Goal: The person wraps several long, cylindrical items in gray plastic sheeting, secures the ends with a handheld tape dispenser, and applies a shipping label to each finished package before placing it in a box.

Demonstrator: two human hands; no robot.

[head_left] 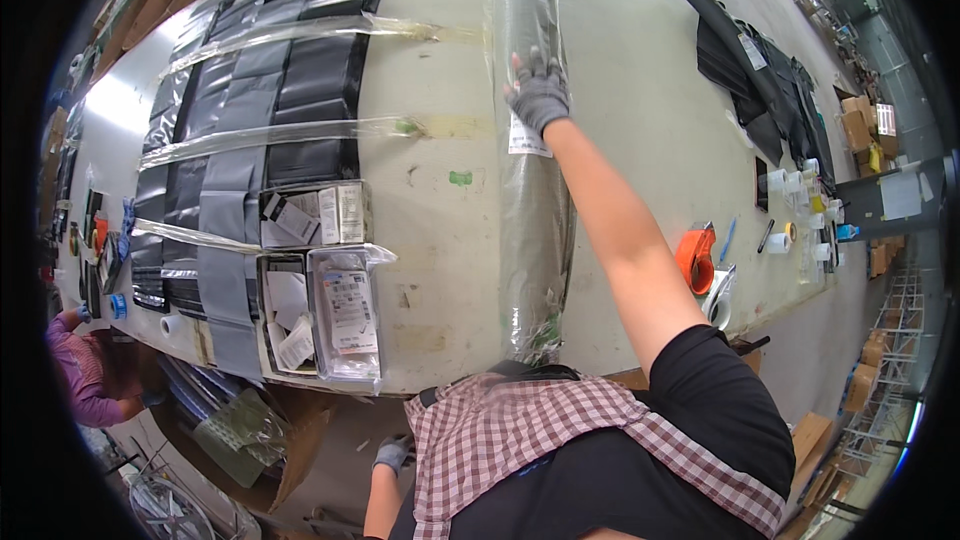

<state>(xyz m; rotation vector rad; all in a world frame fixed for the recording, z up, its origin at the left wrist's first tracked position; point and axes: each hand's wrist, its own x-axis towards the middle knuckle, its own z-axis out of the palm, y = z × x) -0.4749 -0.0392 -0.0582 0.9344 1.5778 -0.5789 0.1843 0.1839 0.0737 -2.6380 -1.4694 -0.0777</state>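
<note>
A long roll wrapped in clear plastic film [529,225] lies across the table from its near edge to the far side. My right hand [538,94], in a grey fingerless-tipped glove, rests flat on the roll with its fingers spread, just above a white printed label [529,138]. My left hand [394,453], also gloved, hangs low beside the checked apron, below the table's near edge; its fingers are partly hidden, so whether it holds anything cannot be told.
Folded black and grey plastic sheets [247,97] lie at the left under clear straps, near boxes of labels [349,315]. An orange tape dispenser [697,259], pens and tape rolls [780,243] are at the right. Black sheeting [757,82] lies far right. A co-worker [97,375] stands far left.
</note>
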